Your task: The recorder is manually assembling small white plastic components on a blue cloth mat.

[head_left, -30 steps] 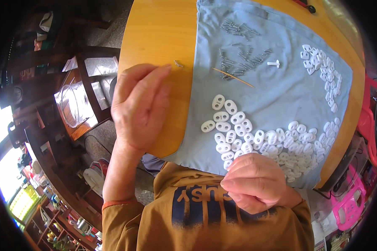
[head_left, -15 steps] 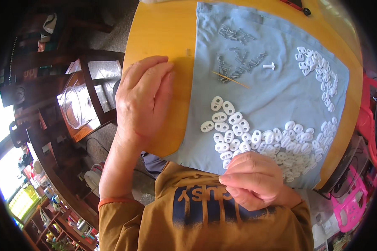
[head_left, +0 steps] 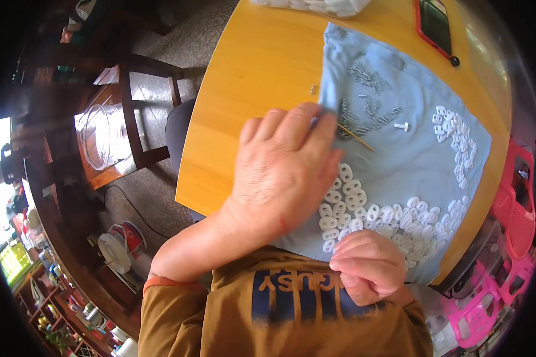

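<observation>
My left hand [head_left: 286,160] is over the left edge of a light blue cloth [head_left: 393,160], back of the hand up. Its fingers are bent around the edge, which looks raised there; the fingertips are partly hidden. Close by on the cloth are small metal springs [head_left: 366,122] and a thin yellowish stick [head_left: 356,137]. My right hand [head_left: 369,265] stays low in front of my shirt with the fingers pressed together; whatever they hold is hidden. White oval pieces with two holes [head_left: 358,196] lie in a broad spread beside and beyond it.
Smaller white pieces [head_left: 458,140] form a band along the cloth's right side. A white T-shaped part [head_left: 402,126] lies mid-cloth. One loose spring [head_left: 312,90] sits on the yellow table [head_left: 250,65]. Farther off are a red-edged phone [head_left: 435,27] and a bag of white pieces [head_left: 321,5].
My left hand has swung right from the bare table onto the cloth's edge, which now looks bunched there. My right hand keeps nearly the same pose. The whole view has shifted.
</observation>
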Motion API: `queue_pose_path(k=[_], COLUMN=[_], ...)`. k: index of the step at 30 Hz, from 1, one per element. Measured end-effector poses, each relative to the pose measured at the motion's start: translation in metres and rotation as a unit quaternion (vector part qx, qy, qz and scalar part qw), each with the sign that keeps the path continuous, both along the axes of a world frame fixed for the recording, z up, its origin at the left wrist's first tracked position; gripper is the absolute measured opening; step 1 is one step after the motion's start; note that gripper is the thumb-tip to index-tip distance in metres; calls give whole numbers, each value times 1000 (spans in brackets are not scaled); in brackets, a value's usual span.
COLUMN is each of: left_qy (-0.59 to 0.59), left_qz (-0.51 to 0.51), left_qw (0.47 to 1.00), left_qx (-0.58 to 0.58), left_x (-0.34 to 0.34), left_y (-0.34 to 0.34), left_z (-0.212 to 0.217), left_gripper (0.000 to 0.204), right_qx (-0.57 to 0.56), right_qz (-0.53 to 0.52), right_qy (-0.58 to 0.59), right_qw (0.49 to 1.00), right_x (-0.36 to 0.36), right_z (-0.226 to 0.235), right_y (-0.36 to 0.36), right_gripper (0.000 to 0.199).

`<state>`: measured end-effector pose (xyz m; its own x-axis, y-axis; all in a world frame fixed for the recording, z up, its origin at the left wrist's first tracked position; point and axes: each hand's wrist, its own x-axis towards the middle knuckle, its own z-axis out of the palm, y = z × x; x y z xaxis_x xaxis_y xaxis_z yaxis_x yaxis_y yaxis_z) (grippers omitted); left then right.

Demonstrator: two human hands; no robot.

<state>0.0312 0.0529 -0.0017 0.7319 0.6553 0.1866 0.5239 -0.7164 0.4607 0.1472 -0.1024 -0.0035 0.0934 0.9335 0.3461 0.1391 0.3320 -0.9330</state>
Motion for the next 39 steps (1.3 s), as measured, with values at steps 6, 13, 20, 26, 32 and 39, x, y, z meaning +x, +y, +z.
queue_pose_path(k=[6,13,20,26,32,39], left_qy=[0,17,-29,60,-25,-90], left_qz=[-15,-39,-32,-38,-76,-142], left_qw=[1000,999,997,993,996,986], left_qx=[8,22,65,100,34,-2], left_x=[10,5,-4,14,27,38], left_y=[-9,-14,18,77,91,96], left_z=[-4,-6,-6,-6,-14,-11], left_gripper=[42,44,30,18,21,17], right_qx=[-10,-24,-25,-15,-22,-28], right_qz=[2,-7,-14,0,-15,-4], right_qy=[-6,-2,5,-9,1,12], right_qw=[1000,1000,1000,1000,1000,1000], right_x=[-1,-2,-2,-1,0,-1], right_z=[-4,-4,-4,-2,-2,-4], right_y=[2,4,2,1,1,1], right_gripper=[17,17,19,21,22,21])
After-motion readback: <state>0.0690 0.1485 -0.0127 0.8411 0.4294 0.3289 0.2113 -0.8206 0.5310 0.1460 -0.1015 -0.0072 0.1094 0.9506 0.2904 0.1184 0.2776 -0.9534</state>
